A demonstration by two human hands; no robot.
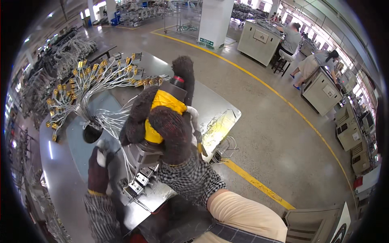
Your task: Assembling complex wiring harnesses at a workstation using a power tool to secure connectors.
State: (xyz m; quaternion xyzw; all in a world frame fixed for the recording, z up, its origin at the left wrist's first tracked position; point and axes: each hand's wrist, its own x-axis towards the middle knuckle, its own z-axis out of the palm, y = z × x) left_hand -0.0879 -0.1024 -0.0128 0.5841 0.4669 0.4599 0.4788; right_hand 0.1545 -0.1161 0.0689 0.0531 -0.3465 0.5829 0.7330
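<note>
Where wires (pixel 84 98) fan far left, brass-coloured terminals (pixel 82 64) are already fitted; remainder indeterminate. Left hand (pixel 98 170), right hand (pixel 168 125) at yellow-wrapped machine (pixel 165 100): grip cannot be told.

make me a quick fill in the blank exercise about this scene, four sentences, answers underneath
The left hand wears a dark ____.
The metal tips of the cables fan out in the ____ half of the picture.
The line curving across the floor is ____ in colour.
The small sign low on the white pillar is mainly ____ in colour.

Missing words: glove; left; yellow; green
</note>
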